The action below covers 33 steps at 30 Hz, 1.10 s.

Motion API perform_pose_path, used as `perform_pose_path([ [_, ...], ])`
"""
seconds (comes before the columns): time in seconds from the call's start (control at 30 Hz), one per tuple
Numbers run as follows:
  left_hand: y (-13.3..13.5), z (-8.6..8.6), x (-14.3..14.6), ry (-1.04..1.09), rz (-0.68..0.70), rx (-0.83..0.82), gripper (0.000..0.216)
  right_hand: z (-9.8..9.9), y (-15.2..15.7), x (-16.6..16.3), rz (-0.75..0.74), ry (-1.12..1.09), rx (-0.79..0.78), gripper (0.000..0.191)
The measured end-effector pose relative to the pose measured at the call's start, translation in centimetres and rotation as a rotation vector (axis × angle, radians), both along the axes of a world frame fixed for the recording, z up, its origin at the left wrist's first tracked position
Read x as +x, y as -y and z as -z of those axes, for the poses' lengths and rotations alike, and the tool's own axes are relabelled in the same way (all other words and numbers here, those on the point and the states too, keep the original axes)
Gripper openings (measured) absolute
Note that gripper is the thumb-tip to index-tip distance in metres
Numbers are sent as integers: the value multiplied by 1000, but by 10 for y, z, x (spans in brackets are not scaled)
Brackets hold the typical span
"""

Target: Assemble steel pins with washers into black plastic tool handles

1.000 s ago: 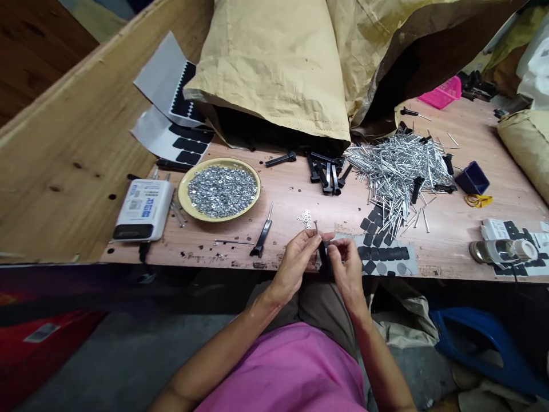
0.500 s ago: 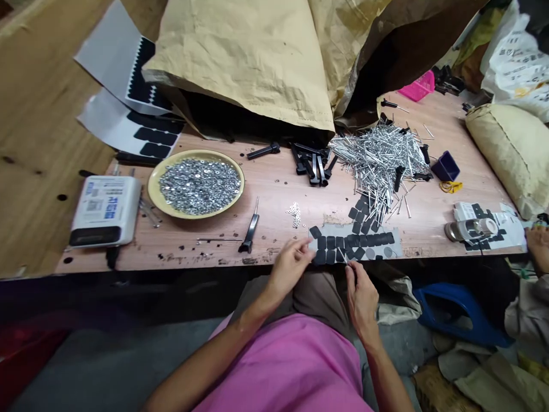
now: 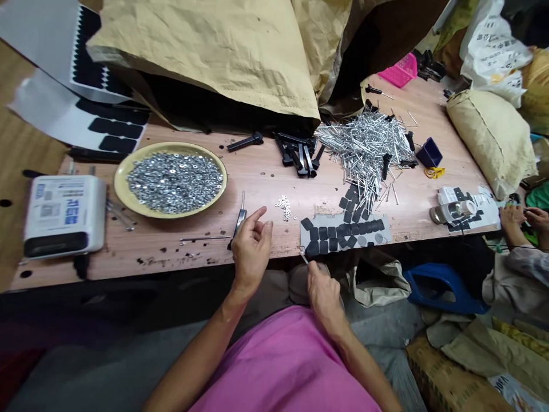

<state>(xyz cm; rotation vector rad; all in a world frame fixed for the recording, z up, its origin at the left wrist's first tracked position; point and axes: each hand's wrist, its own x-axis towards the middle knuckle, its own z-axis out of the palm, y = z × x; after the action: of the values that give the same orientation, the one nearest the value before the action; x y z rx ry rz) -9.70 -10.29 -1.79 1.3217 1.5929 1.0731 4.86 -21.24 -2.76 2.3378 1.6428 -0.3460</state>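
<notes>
My right hand (image 3: 325, 290) is closed round a thin metal pin (image 3: 304, 257), whose tip points up and left at the table edge. My left hand (image 3: 252, 250) hovers over the front edge with its thumb and forefinger apart, and I see nothing in it. Just beyond its fingers lies a black-handled piece with a metal shaft (image 3: 239, 224), partly covered by the hand. A grey sheet with black pads (image 3: 381, 236) lies in front of my right hand. Small washers (image 3: 283, 206) are spread between the hands, farther back.
A yellow bowl of washers (image 3: 124, 191) and a white box-like device (image 3: 64, 214) stand on the left. Behind are a heap of metal pins (image 3: 369, 143), black plastic parts (image 3: 300, 154) and a large paper sack (image 3: 206, 51). At right, another person's hands (image 3: 514, 220) work near a glass jar (image 3: 450, 212).
My left hand has moved left, away from the pad sheet, to the black-handled piece. My right hand has shifted left with the pin. The view has turned slightly right.
</notes>
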Motion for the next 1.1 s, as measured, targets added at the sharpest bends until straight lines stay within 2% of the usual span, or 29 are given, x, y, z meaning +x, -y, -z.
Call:
perform_pose_path([
  [0.03, -2, 2, -2, -45, -5, 32, 36, -3, -1, 0, 16, -42, -41, 25],
  [0.1, -6, 5, -7, -165, -17, 78, 35, -13, -4, 8, 185, -10, -121, 29],
  [0.2, -12, 10, -14, -397, -4, 64, 35, -23, -9, 16, 323, 36, -178, 32],
  [0.23, -14, 11, -16, -473, 12, 45, 36, -24, -9, 14, 296, 13, -209, 31],
  [0.3, -15, 12, -19, -600, 44, 6, 36, -22, -10, 8, 146, -148, -234, 27],
  [0.33, -16, 12, -20, -648, 56, -12, 36, -21, -11, 6, 132, -182, -246, 27],
  [0.5, -15, 13, -21, -743, 35, -97, 39, -20, -15, 8, 293, -98, -233, 31],
  [0.6, -16, 16, -19, -722, 8, -123, 39, -18, -16, 1, 214, -207, -256, 28],
  [0.67, -17, 19, -17, -703, 12, -119, 39, -17, -16, -7, 173, -287, -219, 28],
  [0.8, -20, 20, -16, -701, 3, -138, 37, -20, -10, -2, 191, -340, -170, 30],
  [0.9, -21, 18, -17, -639, -2, -137, 38, -20, 11, 30, 296, -311, -132, 35],
  [0.97, -21, 15, -16, -501, -26, -105, 36, -13, 30, 62, 408, -259, -108, 41],
  [1.03, -22, 12, -15, -257, -64, -111, 34, -2, 49, 97, 527, -194, -129, 46],
  [1.1, -24, 8, -13, 72, -69, -236, 31, 10, 61, 126, 566, -130, -152, 45],
])
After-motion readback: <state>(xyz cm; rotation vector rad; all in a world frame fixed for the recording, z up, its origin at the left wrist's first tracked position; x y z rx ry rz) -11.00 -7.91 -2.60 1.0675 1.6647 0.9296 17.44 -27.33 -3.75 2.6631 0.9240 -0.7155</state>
